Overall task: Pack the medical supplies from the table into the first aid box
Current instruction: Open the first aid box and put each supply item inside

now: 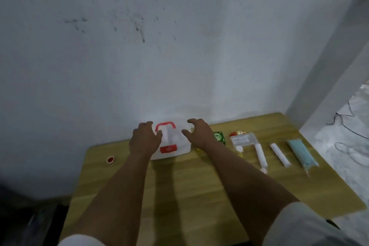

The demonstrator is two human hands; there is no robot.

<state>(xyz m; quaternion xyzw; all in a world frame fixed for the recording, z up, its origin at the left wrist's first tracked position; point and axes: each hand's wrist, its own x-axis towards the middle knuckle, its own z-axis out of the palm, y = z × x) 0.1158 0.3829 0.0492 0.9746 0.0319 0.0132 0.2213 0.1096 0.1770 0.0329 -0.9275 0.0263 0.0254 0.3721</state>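
From the head camera, the white first aid box (171, 144), with its red handle and red latch, lies shut on the wooden table (199, 185) close to the wall. The left hand (144, 140) and the right hand (197, 134) flank it with fingers spread wide, holding nothing, seemingly resting on its sides. The supplies sit to the right: a green packet (219, 137), a clear pouch (242, 139), a white tube (260, 155), a white roll (279, 155) and a pack of blue masks (301, 153); a small red-centred tape roll (110, 159) lies apart on the left. The risk, as I judge it, is the light box sliding or tipping toward the wall when the latch is forced, or the right forearm sweeping the green packet just beside it.
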